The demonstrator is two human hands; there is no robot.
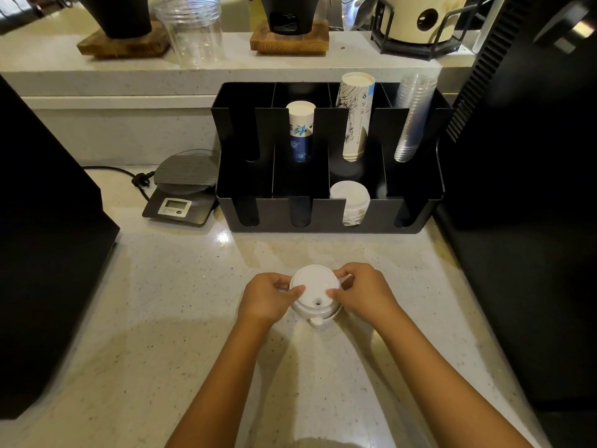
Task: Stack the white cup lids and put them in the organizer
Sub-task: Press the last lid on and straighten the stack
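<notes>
- Pinching the small stack of white cup lids (314,294) from both sides, the left hand (266,297) and right hand (363,292) hold it low over the speckled counter (181,318), the stack's underside hidden, so contact with the stone cannot be told.
- Both sets of fingers (292,290) are closed on the stack, thumbs lying across the top lid, the other digits curled round the rim at 9 and 3 o'clock.
- Lower lids sit slightly askew; a tab juts out at 6 o'clock, so the stack looks not yet squared.
- From the hands, the black organizer (329,218) lies at 12 o'clock, well apart across bare counter.
- Its front row holds a white lid pile (350,202) in the third compartment from the left, almost straight ahead and slightly nearer the right hand; that seems the likely target.
- The stack's axis is upright, matching that slot.
- Room is open ahead; the scale (182,192) at 10 o'clock and a dark machine (523,189) at 2 o'clock flank the path.
</notes>
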